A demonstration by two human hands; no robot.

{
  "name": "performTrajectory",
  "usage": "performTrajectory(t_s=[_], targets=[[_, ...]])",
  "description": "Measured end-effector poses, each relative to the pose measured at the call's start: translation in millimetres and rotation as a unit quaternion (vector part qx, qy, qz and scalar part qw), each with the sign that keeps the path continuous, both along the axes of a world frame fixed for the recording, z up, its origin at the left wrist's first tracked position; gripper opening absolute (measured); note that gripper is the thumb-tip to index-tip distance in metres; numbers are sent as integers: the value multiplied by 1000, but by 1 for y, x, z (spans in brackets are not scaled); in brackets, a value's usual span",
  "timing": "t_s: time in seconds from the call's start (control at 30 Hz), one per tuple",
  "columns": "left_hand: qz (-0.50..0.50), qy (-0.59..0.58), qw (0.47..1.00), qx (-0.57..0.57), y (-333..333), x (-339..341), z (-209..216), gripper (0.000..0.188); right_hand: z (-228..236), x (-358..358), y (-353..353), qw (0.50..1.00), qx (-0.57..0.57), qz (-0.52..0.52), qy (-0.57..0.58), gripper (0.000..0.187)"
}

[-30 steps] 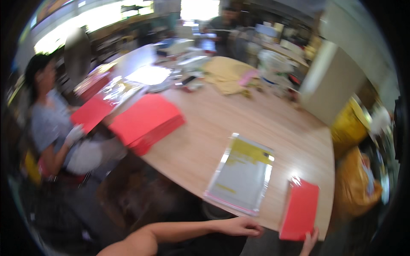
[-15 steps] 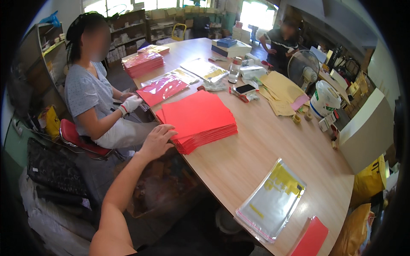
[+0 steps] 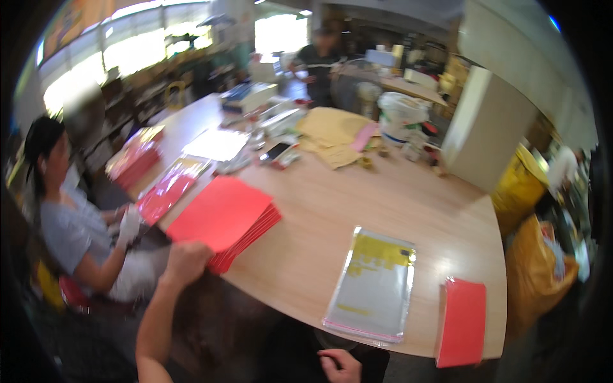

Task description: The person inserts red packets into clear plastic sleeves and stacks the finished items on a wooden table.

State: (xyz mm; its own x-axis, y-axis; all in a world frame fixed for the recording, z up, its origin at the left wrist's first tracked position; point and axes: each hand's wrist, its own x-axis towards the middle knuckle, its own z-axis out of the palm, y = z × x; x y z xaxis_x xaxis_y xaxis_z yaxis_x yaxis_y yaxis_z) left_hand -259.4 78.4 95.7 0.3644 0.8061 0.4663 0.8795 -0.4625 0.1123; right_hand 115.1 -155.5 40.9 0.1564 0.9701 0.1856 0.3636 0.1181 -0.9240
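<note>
A thick stack of red sheets (image 3: 220,214) lies fanned at the table's left edge. My left hand (image 3: 186,260) is closed on its near left corner. The fingertips are partly hidden and blurred. Low in the middle, over my dark lap, is my right hand (image 3: 340,366). Its visible fingers curl loosely, a gap between them, with nothing seen in them. Ahead of it, near the table's front edge, lies a pile of clear plastic bags with gold print (image 3: 370,287). A narrower red stack (image 3: 462,322) sits at the front right corner.
A seated person (image 3: 80,223) with white gloves works at the left, beside glossy red packs (image 3: 137,153). Farther back are yellow-brown paper (image 3: 335,131), a phone (image 3: 276,151) and a white bucket (image 3: 402,115). Someone stands behind the table (image 3: 317,70). Orange sacks (image 3: 539,268) stand right.
The view has swung right, so the table and stacks appear farther left. My left hand's fingers have closed at the stack's corner. My right hand has come into view at the bottom.
</note>
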Motion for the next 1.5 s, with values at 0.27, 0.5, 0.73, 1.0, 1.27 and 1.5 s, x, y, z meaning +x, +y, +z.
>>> performTrajectory(t_s=[0.27, 0.5, 0.73, 1.0, 1.27, 1.5], targets=[[-155, 32, 984, -85, -70, 183, 0, 9, -57, -124, 71, 991, -35, 67, 113, 75], [-156, 6, 971, -183, -102, 246, 15, 19, -123, -130, 82, 976, -51, 17, 211, 42], [-257, -121, 939, -194, -123, 283, 77, 14, -34, -10, 31, 959, -50, 67, 270, 43], [-148, -437, 819, -341, -65, 270, -39, 11, -60, 159, -163, 884, -115, -139, 431, 28], [-420, 39, 890, -173, -49, 308, -48, 20, -64, 157, -250, 788, -246, -235, 513, 63], [-322, 153, 930, -88, -49, 327, -77, 19, -57, 114, -219, 736, -291, -193, 580, 72]])
